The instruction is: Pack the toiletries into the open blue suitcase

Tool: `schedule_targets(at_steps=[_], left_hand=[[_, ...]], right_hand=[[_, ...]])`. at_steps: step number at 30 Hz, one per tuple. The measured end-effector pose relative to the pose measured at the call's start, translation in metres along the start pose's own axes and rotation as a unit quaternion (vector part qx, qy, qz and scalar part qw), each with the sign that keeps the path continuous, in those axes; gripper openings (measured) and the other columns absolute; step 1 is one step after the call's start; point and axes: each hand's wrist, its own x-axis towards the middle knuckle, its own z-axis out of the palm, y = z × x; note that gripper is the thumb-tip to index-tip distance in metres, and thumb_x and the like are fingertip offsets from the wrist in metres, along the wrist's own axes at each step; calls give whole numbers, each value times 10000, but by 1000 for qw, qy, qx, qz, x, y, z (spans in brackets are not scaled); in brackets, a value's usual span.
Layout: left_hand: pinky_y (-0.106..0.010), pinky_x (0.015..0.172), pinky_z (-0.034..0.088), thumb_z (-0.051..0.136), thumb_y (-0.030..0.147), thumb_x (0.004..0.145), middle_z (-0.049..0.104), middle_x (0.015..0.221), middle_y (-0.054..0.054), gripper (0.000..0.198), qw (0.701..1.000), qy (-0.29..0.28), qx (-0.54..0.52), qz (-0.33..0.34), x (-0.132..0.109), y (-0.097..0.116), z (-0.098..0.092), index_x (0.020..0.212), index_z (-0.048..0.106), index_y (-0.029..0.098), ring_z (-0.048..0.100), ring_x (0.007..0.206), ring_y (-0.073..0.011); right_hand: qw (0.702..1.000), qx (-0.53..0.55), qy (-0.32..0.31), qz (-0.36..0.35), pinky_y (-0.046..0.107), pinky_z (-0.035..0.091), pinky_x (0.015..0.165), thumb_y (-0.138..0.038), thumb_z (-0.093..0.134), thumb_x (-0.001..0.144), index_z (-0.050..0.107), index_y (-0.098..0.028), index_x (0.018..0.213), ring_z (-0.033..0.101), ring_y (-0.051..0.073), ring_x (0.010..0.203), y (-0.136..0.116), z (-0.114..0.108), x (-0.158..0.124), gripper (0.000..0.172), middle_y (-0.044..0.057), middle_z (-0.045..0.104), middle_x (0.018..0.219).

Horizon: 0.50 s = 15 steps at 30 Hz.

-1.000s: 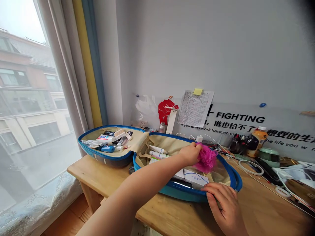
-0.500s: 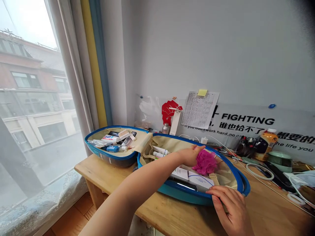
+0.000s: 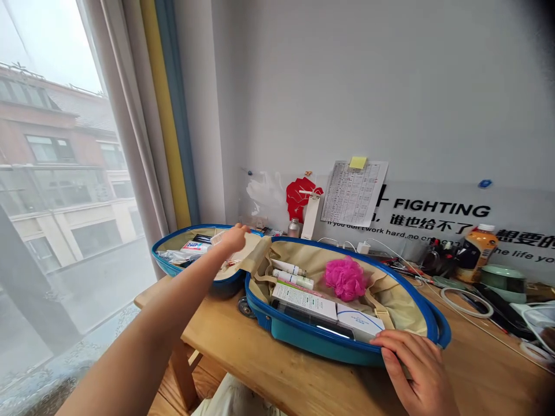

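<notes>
A blue suitcase [image 3: 303, 350] lies opened flat on the wooden table. Over its left half, my left hand [image 3: 234, 240] reaches in above the small items. Most of its fingers are hidden behind the back of the hand. A beige comb-like item [image 3: 217, 237] and a white-and-red packet [image 3: 195, 246] lie close by it. My right hand [image 3: 418, 361] grips the front right rim, fingers over the edge and thumb outside. In the right half, a pink bath puff [image 3: 346, 278] rests behind white boxes [image 3: 358, 319], with white tubes [image 3: 292, 279] to its left.
Along the back right of the table [image 3: 485, 370] stand an orange drink bottle [image 3: 477, 254], a green lidded jar [image 3: 503, 282] and pens, among white cables [image 3: 466, 303]. A small silver bottle [image 3: 294, 227] is behind the suitcase. Curtains [image 3: 125, 115] and a window are on the left.
My left hand has moved from the pink bath puff leftward to the suitcase's left half. The puff now lies free in the right half, slightly further left. My right hand stays on the rim.
</notes>
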Motion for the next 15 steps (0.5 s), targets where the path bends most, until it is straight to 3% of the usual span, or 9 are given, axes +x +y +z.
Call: schedule_targets(at_steps=[3,6,11,15], left_hand=[[-468,925,504,583,345,918,555,1279,-101,360,997,-21,57,-43,-6,-41,7,1235,553,176,573,1114,-240],[-490,959,483,579,340,921,521,1335,-106,385,994,-41,98,-25,-9,-58,16,1272,534,190,546,1163,-254],[-504,999,453,577,324,923,504,1367,-101,361,984,-64,149,69,2,-48,30,1262,548,204,522,1201,-257],[-483,952,487,590,333,916,573,1265,-95,326,977,-69,179,96,11,-37,37,1198,579,171,570,1127,-240]], right_hand=[[1000,-2,-5,6,320,400,766,-407,425,947,678,-258,902,625,170,817,1,1,-2,297,16,685,855],[1000,-3,-7,8,323,393,767,-407,429,947,675,-258,904,623,173,818,1,1,-2,291,19,686,862],[1000,2,-4,-2,319,388,768,-381,447,944,662,-261,917,618,167,813,-1,-1,0,248,9,682,855],[1000,4,7,-6,305,391,764,-361,454,944,649,-256,891,619,150,800,-5,-4,6,228,-5,679,846]])
